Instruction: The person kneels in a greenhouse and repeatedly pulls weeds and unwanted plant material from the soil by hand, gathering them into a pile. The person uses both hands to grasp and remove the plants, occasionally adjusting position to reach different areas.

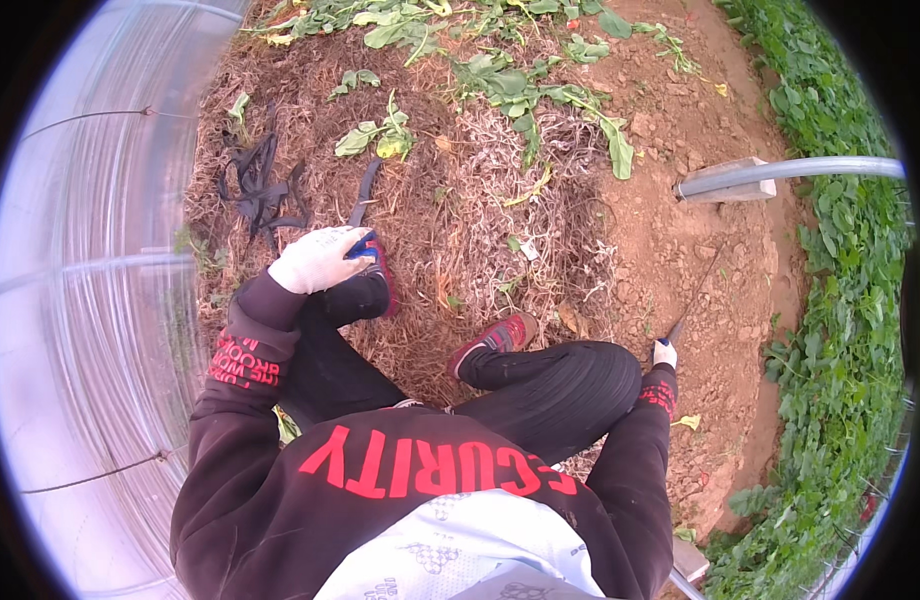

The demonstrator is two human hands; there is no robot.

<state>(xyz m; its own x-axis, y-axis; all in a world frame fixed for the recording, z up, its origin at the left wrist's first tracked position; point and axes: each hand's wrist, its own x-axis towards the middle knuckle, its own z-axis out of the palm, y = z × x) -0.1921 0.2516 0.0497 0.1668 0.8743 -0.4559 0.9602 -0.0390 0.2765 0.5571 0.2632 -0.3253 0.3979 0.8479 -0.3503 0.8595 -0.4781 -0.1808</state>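
Observation:
My left hand [321, 259], in a white glove with a blue-coated palm, is over my left shoe with its fingers curled. A flat black strip [368, 184] runs from beside its fingertips across the dry straw; whether the fingers pinch it is hidden. Farther left lies a tangled heap of black strips [261, 184]. Out by my right knee, my right hand [664, 352], gloved the same way, is closed around a long, thin dark object [688, 307]. It tapers away over the bare soil, and I cannot tell whether it is a tool or a strip.
Plastic greenhouse sheeting [107, 225] rises on the left. Pulled leafy greens [505, 82] lie over the straw ahead. On the right, a metal pipe [797, 168] crosses a pale block [730, 180], beside a dense green row of plants [842, 285].

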